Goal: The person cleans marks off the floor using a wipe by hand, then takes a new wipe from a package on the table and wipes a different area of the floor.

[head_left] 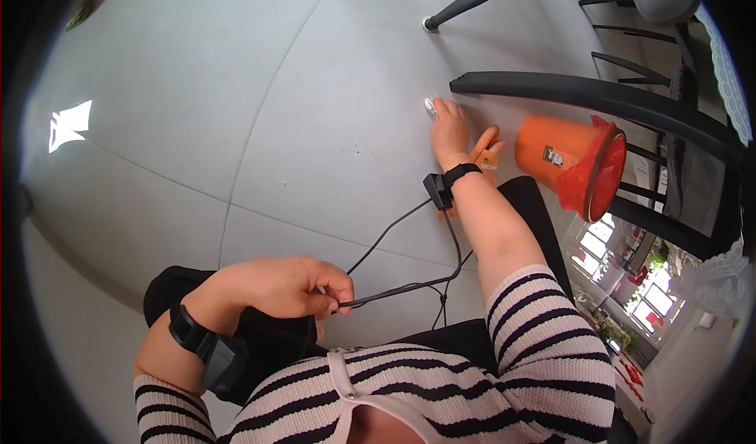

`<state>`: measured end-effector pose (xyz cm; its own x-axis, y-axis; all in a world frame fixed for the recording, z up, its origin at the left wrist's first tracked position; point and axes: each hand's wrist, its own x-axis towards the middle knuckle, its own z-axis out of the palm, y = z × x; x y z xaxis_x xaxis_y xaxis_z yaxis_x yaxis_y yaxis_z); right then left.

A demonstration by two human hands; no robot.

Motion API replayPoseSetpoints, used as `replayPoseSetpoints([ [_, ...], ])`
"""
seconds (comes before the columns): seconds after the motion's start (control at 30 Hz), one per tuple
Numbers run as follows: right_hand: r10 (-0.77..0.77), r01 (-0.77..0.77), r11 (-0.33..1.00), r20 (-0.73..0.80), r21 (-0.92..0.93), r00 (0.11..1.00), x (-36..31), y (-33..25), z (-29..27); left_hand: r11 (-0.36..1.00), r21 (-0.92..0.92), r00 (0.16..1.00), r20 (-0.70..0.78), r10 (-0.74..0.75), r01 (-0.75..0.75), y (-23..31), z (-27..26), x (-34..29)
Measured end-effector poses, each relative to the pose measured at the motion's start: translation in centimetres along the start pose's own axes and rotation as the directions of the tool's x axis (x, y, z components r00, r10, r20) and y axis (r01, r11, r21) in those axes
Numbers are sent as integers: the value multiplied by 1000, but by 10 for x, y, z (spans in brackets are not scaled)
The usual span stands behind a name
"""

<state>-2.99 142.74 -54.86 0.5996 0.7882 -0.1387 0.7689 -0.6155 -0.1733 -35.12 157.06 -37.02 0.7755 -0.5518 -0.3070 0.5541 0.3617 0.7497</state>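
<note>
My left hand [295, 286] is closed in front of my body, its fingers pinched around black cables [394, 291]. These cables run across to a black box [438, 192] strapped at my right wrist. My right hand [450, 135] reaches far forward, low over the grey tiled floor [315, 152]. Its fingertips pinch a small white thing [430, 106] that looks like a crumpled scrap. Just beside that hand is an orange slipper [489, 160], partly hidden by my wrist.
An orange bin [539, 146] lined with a red bag [602, 168] stands right of my right hand. Dark curved furniture legs [567, 85] stretch across the upper right. Small specks [358, 152] lie on the floor. White lace cloth [720, 74] hangs at the right edge.
</note>
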Motion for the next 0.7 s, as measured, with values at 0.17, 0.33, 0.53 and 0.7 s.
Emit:
replayPoseSetpoints([
  [0.17, -43, 43, 999, -26, 4, 999, 12, 1, -7, 993, 35, 992, 52, -112, 110, 25, 3, 2],
  [0.33, -33, 34, 999, -40, 38, 999, -4, -1, 0, 999, -45, 1000, 4, -30, 30, 8, 1, 2],
  [0.53, -32, 34, 999, -86, 27, 996, 19, -2, -7, 992, 65, 994, -4, -110, 110, 20, 4, 1],
  [0.7, 51, -39, 987, -70, 158, 996, -4, -4, 11, 999, -49, 999, -33, 6, -8, 2, 6, 0],
])
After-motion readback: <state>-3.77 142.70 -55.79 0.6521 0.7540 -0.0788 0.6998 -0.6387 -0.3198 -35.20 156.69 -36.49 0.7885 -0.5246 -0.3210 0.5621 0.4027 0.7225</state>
